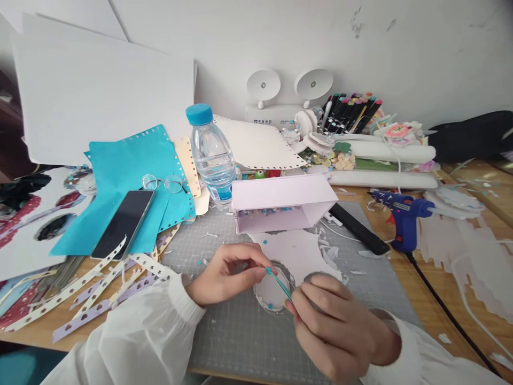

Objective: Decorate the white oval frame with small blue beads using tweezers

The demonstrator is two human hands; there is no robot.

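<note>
A pair of slim teal tweezers [282,286] is pinched in my right hand [336,321], pointing up and left. At their tip is a small blue paper star [269,270], between the thumb and forefinger of my left hand [232,272]. Below the hands, a round white disc [273,294] with a ragged rim lies on the grey cutting mat [240,342]; another blue star [270,306] sits at its near edge. My right hand partly hides the disc. Just beyond it stands an open pale box [280,193] on its side, with small blue and white bits inside.
A water bottle [212,155] stands left of the box. Further left are a phone [124,222], glasses [164,183] on blue paper [120,155] and punched paper strips [96,289]. At right lie a black bar-like object [358,229] and a blue glue gun [404,216] with its cord.
</note>
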